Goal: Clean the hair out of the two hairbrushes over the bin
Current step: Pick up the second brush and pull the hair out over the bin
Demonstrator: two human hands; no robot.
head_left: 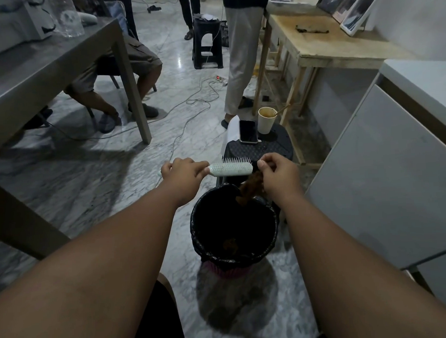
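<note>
My left hand (183,172) grips the handle of a pale green hairbrush (231,168), held level with its bristles pointing up and away. My right hand (278,174) pinches a brown clump of hair (251,186) at the brush's right tip; the clump hangs down from my fingers over the far rim of the bin. The bin (196,222) is lined with a black bag and stands on the floor just below my hands. More brown hair (230,245) lies at its bottom. A second hairbrush is not visible.
A black stool (275,146) behind the bin carries a phone (248,131) and a paper cup (266,119). A grey table (41,72) stands at left, a white cabinet (390,184) at right, a wooden table (321,40) beyond. People and cables occupy the far floor.
</note>
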